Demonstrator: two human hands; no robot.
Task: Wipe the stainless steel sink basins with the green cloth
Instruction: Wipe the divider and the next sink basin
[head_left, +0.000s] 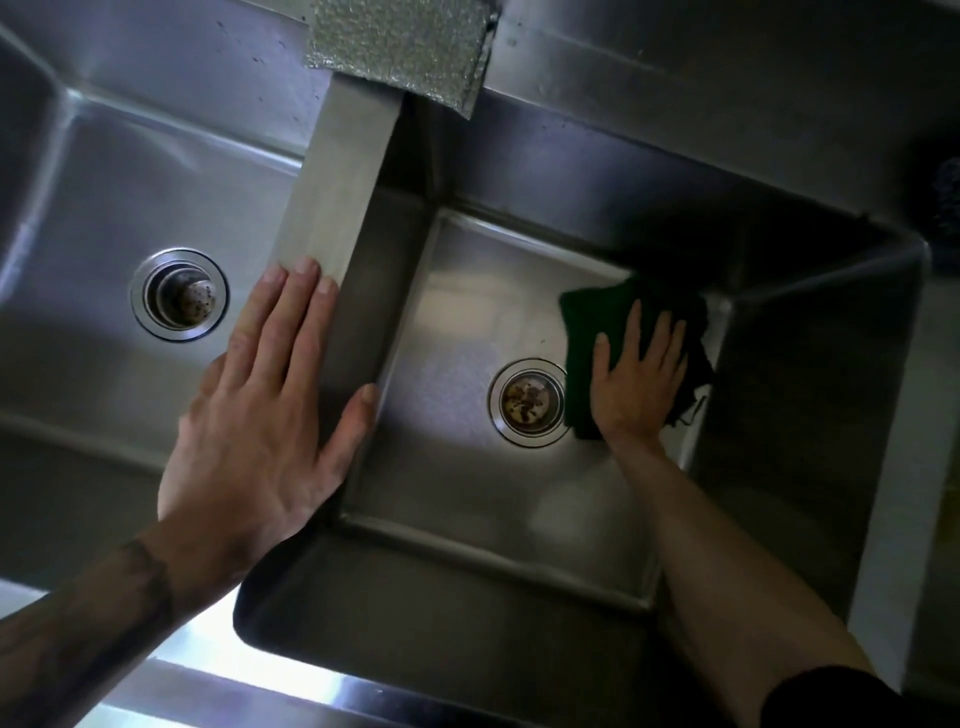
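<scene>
The green cloth (582, 322) lies flat on the floor of the right basin (467, 467), between its drain (528, 402) and the right wall. Your right hand (636, 379) presses it down with fingers spread, likely so the whole palm drives the wipe. Your left hand (260, 415) rests open and flat on the divider (337, 182), probably bracing your lean. Count two basins, including the left basin (130, 182), two drains, one cloth, and one silvery pad (400, 47) draped over the back rim.

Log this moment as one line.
stage: wiping right stainless steel basin | right hand: pressed flat on dark green cloth beside round drain strainer | left hand: resting flat on steel divider between basins
</scene>
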